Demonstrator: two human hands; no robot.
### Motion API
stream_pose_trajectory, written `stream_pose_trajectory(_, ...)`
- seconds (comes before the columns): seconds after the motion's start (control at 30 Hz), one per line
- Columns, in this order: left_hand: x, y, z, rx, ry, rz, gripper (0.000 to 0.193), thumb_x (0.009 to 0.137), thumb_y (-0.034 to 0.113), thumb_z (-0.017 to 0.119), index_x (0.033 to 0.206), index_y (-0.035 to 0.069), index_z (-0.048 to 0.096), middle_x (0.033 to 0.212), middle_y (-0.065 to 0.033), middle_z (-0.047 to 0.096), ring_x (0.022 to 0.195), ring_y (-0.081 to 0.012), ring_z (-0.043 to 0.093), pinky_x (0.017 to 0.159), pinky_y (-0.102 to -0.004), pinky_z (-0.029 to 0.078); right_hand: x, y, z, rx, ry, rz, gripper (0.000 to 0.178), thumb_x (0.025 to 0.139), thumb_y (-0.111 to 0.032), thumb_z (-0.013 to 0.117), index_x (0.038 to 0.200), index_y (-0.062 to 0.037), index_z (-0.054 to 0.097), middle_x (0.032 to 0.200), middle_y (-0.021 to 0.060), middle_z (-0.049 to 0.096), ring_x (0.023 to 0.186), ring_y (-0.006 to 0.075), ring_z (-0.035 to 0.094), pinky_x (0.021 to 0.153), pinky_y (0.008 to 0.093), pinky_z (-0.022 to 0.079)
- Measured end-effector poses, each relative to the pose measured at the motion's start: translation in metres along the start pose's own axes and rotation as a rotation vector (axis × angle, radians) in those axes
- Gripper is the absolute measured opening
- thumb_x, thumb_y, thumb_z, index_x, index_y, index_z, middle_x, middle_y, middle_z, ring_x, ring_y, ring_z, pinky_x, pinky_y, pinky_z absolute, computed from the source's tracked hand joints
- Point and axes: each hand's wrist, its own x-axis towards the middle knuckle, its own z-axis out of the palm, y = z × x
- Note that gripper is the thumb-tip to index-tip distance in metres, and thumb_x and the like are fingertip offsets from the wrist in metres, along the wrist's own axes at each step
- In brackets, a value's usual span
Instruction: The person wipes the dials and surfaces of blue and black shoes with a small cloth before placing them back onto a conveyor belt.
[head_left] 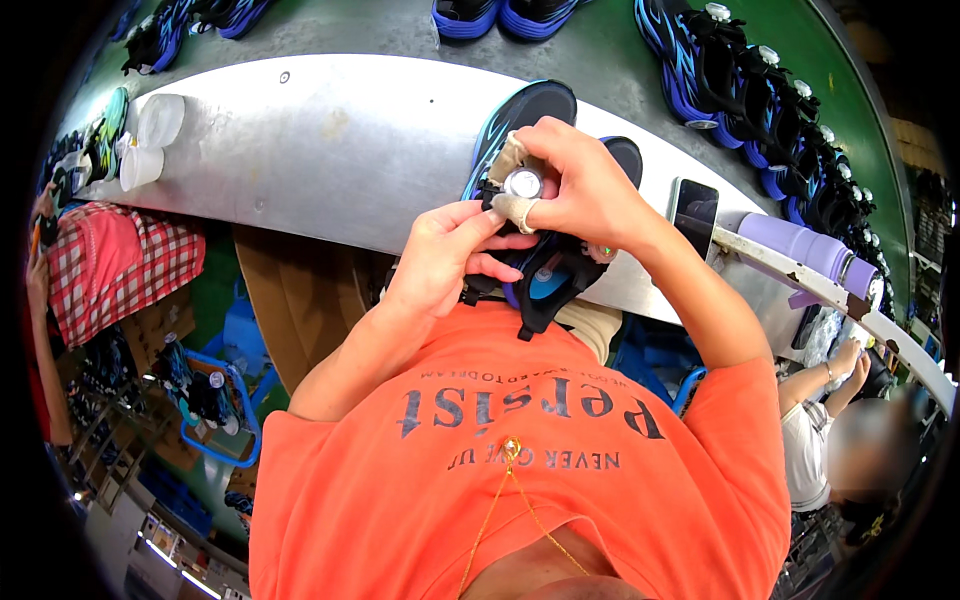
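My right hand (590, 190), with beige finger covers on its thumb and index finger, grips a round silver-white dial (523, 183) between them. Beside it, my left hand (455, 250) has its thumb and index finger pinched together at the dial's lower left; what they hold is too small to make out. Under and behind the hands lies a black sandal with a blue patterned sole edge (518, 112). A second sandal (626, 155) sits just to its right, partly hidden by my right hand. Black straps with a blue patch (545, 283) hang near my waist, below the fingers.
A phone (694, 212) and a lilac tumbler (805, 248) are on the right, by a worn metal rail (800, 275). Clear plastic tubs (150, 140) stand at the bench's left end. Rows of black-and-blue sandals (745, 95) line the far side. Other people work at both sides.
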Motion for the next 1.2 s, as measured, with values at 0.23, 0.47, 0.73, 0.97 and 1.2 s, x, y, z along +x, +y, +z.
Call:
stream_pose_trajectory(0.23, 0.002, -0.002, -0.007, -0.047, -0.047, 0.008, 0.034, 0.097, 0.017, 0.051, 0.12, -0.008, 0.054, 0.112, -0.016, 0.063, 0.101, -0.0271, 0.066, 0.065, -0.0283, 0.06, 0.002, -0.01, -0.011, 0.081, -0.134, 0.109, 0.034, 0.069, -0.019, 0.073, 0.1, -0.0093, 0.067, 0.083, 0.007, 0.048, 0.072, 0.0181, 0.051, 0.064, 0.0292, 0.043)
stream_pose_trajectory(0.47, 0.0, 0.001, -0.004, -0.048, -0.021, 0.0, 0.032, 0.096, 0.017, 0.053, 0.118, -0.006, 0.055, 0.112, -0.0154, 0.063, 0.1, -0.0263, 0.066, 0.066, -0.0289, 0.06, -0.013, -0.023, -0.008, -0.124, 0.068, 0.12, 0.034, 0.076, -0.018, 0.076, 0.107, -0.0081, 0.067, 0.074, 0.0017, 0.057, 0.06, 0.0094, 0.052, 0.049, 0.0283, 0.042)
stream_pose_trajectory(0.73, -0.002, 0.003, -0.002, 0.005, -0.011, 0.015, 0.03, 0.096, 0.017, 0.053, 0.116, -0.005, 0.057, 0.11, -0.0139, 0.064, 0.097, -0.0246, 0.067, 0.065, -0.0291, 0.059, -0.013, -0.023, -0.019, -0.216, -0.014, 0.091, 0.022, 0.08, -0.019, 0.072, 0.092, -0.0034, 0.061, 0.065, 0.0049, 0.053, 0.052, 0.0158, 0.056, 0.048, 0.0321, 0.044)
stream_pose_trajectory(0.97, 0.0, -0.001, 0.001, 0.047, 0.006, 0.041, 0.027, 0.096, 0.014, 0.05, 0.113, -0.006, 0.057, 0.108, -0.0134, 0.064, 0.094, -0.0232, 0.067, 0.067, -0.028, 0.058, -0.009, -0.024, -0.012, -0.539, -0.078, 0.026, 0.013, 0.079, -0.016, 0.06, 0.086, -0.0055, 0.061, 0.08, 0.0126, 0.063, 0.073, 0.0342, 0.062, 0.063, 0.0426, 0.049)
stream_pose_trajectory(1.2, -0.024, -0.009, 0.007, 0.856, 0.117, 0.307, 0.018, 0.09, 0.011, 0.061, 0.099, -0.004, 0.054, 0.091, -0.012, 0.061, 0.079, -0.0134, 0.063, 0.067, -0.0279, 0.052, -0.005, -0.033, -0.028, -0.421, -0.159, 0.145, 0.023, 0.082, -0.026, 0.065, 0.078, -0.0035, 0.061, 0.068, 0.0141, 0.06, 0.063, 0.0301, 0.058, 0.061, 0.0405, 0.047)
